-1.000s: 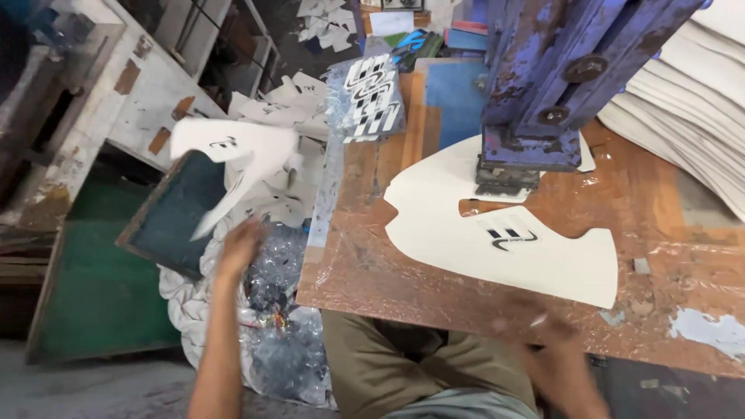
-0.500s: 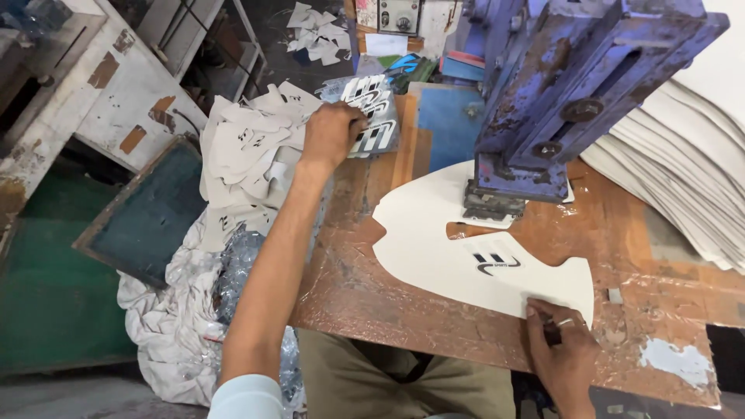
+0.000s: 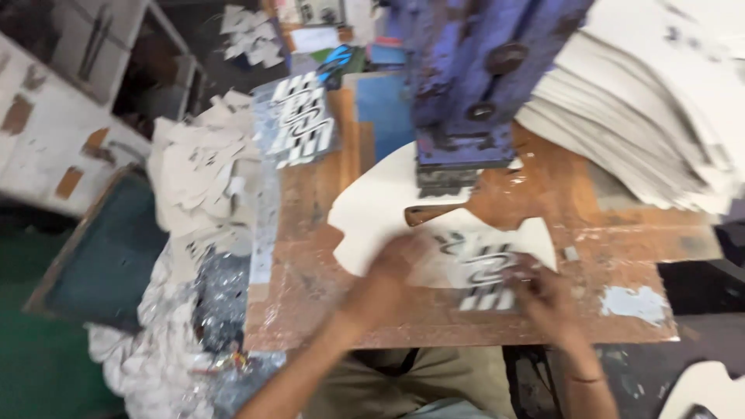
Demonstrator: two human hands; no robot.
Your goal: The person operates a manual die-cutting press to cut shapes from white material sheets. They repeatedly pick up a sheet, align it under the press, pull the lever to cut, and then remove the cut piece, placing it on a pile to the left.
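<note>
Soft even indoor light, no hard shadows, heavy motion blur over both hands (image 3: pixel 392 271) and the white stack (image 3: pixel 644 132), dim murky left edge

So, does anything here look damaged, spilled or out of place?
Yes: white cut-outs lie in a loose, slumping heap off the left edge of the worn wooden table, not stacked. A white paint patch mars its right corner. Both hands, left hand and right hand, rest on the white sheet.

Motion blur smears both hands — the left hand (image 3: pixel 396 268) and right hand (image 3: pixel 543 291) — over the patterned sheet (image 3: pixel 483 273), finger contact unreadable, while the blue press (image 3: pixel 473 85) runs off the top edge.
</note>
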